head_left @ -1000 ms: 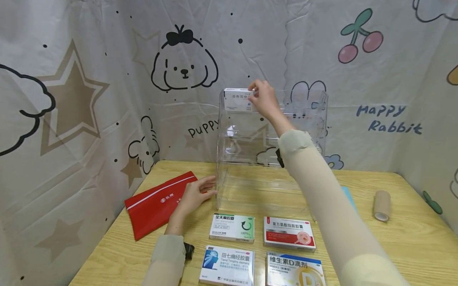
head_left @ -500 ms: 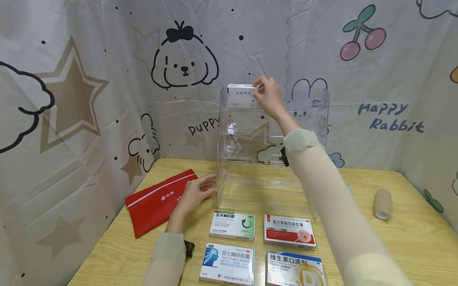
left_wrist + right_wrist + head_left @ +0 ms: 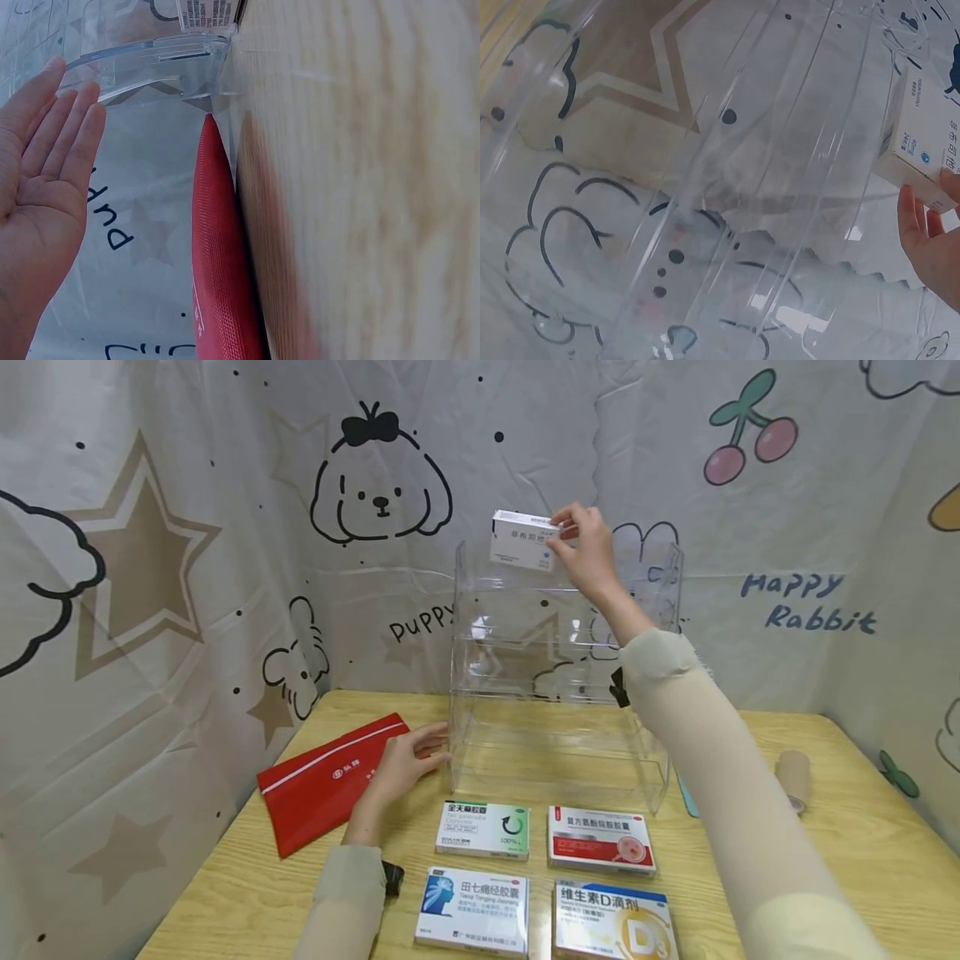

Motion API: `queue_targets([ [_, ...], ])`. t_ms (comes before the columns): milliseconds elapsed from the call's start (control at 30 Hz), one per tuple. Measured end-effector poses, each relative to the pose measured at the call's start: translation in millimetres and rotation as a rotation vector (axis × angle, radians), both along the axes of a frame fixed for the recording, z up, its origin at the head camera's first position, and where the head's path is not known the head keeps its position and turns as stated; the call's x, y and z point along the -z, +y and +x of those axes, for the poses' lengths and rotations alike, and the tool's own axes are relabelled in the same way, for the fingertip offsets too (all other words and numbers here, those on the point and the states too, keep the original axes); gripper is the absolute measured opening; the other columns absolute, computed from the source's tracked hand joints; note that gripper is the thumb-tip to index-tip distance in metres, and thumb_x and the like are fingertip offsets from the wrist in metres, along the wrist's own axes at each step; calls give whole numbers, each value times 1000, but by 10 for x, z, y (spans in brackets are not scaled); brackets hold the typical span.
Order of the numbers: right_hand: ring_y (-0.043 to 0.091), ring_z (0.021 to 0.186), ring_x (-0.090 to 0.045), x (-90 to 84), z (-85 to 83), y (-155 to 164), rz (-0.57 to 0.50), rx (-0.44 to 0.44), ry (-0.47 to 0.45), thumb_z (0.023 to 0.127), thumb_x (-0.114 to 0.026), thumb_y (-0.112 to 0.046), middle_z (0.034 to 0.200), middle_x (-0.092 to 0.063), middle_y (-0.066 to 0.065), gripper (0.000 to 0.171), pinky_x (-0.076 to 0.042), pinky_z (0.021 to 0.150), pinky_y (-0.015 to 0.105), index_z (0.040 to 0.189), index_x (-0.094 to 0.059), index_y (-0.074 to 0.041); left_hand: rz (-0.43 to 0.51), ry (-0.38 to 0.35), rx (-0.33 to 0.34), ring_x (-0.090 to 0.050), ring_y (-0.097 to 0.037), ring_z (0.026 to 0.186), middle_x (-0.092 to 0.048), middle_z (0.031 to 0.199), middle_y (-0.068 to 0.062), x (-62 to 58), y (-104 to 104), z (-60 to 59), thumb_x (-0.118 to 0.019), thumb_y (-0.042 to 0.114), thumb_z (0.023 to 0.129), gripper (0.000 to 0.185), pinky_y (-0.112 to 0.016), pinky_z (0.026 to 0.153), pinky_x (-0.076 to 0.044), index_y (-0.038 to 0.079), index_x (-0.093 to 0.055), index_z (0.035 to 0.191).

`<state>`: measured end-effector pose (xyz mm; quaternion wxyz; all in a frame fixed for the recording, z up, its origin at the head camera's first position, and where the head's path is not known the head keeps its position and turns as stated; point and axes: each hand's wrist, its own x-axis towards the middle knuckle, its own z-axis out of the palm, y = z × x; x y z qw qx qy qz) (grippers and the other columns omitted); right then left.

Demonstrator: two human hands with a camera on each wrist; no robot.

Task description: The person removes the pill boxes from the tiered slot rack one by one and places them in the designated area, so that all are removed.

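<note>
My right hand point(image 3: 588, 550) pinches the right end of a small white medicine box point(image 3: 521, 540), holding it slightly tilted above the top tier of a clear acrylic display rack point(image 3: 555, 693). In the right wrist view the thumb and fingers grip one end of that medicine box point(image 3: 922, 135), and the rack's clear edges run across the picture. Down at the rack's lower left side, my left hand point(image 3: 405, 764) touches the side panel with its fingertips. The left wrist view has this hand point(image 3: 49, 180) with straight fingers against the clear plastic, holding nothing.
Lying before the rack are a green-and-white box point(image 3: 482, 829), a red-and-white box point(image 3: 600, 839), a blue-and-white box point(image 3: 472, 910) and a vitamin D box point(image 3: 613, 922). A red pouch point(image 3: 322, 785) lies left, a brown roll point(image 3: 793, 777) right. A patterned curtain point(image 3: 375, 568) hangs behind.
My right hand has lifted the white medicine box up and to the right, out of the rack's top left corner. My left hand stays at the rack's side.
</note>
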<state>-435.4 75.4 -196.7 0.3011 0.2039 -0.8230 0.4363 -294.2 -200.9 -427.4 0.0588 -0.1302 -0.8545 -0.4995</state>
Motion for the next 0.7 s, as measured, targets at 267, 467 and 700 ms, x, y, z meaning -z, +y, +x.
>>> queue_targets([
  [267,28,110,-62,34,192,297,-37,3,-6,92,-66,-5,118,-53,14,25,-54,99,30,115,-59,1,-4,-1,0,-66,-31,117,-66,128,-18,-5,3,2,-72,8,88,52,-42,99,-55,7,-57,137],
  [467,7,97,-60,123,395,599,-56,-18,21,91,-68,-5,109,-53,3,24,-57,90,17,112,-61,2,-7,2,11,-65,-32,117,-65,128,-21,-1,11,2,-71,8,88,52,-42,99,-55,3,-55,138],
  [700,-5,96,-52,271,679,954,17,10,-3,94,-65,-12,109,-53,-3,25,-49,80,5,116,-61,-1,-2,-1,12,-65,-32,117,-65,128,-21,-6,17,16,-71,9,88,52,-42,99,-55,4,-56,137],
])
